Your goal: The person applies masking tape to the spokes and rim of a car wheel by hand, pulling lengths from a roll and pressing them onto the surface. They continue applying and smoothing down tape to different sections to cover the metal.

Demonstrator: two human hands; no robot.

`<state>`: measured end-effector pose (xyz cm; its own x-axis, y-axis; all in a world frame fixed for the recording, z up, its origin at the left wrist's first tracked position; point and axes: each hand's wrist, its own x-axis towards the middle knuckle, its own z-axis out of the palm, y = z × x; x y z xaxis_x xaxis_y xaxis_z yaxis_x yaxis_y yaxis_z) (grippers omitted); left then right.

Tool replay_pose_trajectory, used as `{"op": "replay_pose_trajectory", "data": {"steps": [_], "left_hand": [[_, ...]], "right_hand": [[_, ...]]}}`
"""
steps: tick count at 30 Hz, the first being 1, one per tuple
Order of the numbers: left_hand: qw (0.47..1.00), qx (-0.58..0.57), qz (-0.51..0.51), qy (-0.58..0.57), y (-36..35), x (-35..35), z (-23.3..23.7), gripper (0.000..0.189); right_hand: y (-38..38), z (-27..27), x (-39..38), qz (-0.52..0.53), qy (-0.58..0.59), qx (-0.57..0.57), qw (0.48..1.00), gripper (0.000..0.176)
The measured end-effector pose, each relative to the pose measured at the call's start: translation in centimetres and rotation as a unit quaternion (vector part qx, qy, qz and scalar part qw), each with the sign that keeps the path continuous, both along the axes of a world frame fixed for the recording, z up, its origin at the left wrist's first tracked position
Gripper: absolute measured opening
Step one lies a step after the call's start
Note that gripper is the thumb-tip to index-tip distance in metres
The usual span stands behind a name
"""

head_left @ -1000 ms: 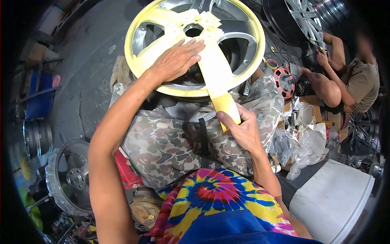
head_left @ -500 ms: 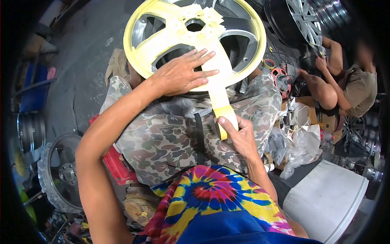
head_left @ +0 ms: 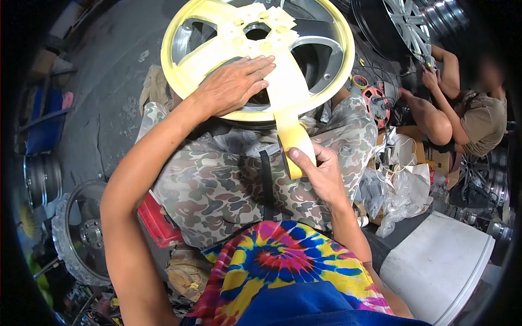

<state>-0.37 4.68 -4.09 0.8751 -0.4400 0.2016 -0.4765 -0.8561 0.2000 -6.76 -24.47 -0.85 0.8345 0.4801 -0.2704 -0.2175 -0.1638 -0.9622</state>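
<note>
A silver alloy wheel (head_left: 321,49) rests on my lap, its rim and several spokes covered in yellow masking tape. My left hand (head_left: 231,84) lies flat on the wheel, fingers pressing the taped spoke near the hub. My right hand (head_left: 321,174) grips a roll of yellow masking tape (head_left: 296,144) just below the wheel's near edge. A strip runs from the roll up the spoke towards the hub.
Another person (head_left: 478,108) sits at the right working on a dark wheel (head_left: 405,24). Plastic bags (head_left: 402,185), a red reel (head_left: 378,103) and a tape roll (head_left: 359,82) lie between us. A white panel (head_left: 440,266) is lower right, a bare wheel (head_left: 81,233) lower left, and a red box (head_left: 157,220) is under my leg.
My left hand slid down the taped spoke, then back up towards the hub. My right hand kept hold of the roll near the wheel's edge. The view shifted slightly.
</note>
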Motion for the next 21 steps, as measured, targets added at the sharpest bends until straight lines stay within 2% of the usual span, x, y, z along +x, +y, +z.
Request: {"op": "replay_pose_trajectory", "data": {"steps": [4, 12, 14, 17, 19, 21], "left_hand": [[0.998, -0.029, 0.055, 0.028, 0.4, 0.5, 0.6, 0.045], [0.998, -0.003, 0.065, 0.009, 0.8, 2.0, 1.2, 0.044], [0.985, 0.005, 0.127, 0.116, -0.8, 2.2, 3.6, 0.050], [0.990, -0.019, 0.125, 0.062, -2.2, 2.3, 3.7, 0.057], [0.989, -0.035, 0.124, 0.074, -3.1, 2.0, 3.8, 0.057], [0.987, -0.052, 0.130, 0.081, -3.5, 2.0, 3.6, 0.057]], "right_hand": [[-0.2, -0.9, -0.3, -0.002, 0.004, -0.008, 1.000, 0.030], [-1.0, -0.9, -0.5, 0.024, 0.002, -0.005, 1.000, 0.033], [-1.0, -1.0, -0.4, 0.035, -0.010, -0.017, 0.999, 0.033], [-1.0, -0.9, -0.3, 0.046, -0.046, -0.037, 0.997, 0.033], [-1.1, -0.3, -0.2, 0.048, -0.071, -0.043, 0.995, 0.034], [-1.7, 0.4, -0.1, 0.060, 0.129, -0.115, 0.983, 0.037]]}}
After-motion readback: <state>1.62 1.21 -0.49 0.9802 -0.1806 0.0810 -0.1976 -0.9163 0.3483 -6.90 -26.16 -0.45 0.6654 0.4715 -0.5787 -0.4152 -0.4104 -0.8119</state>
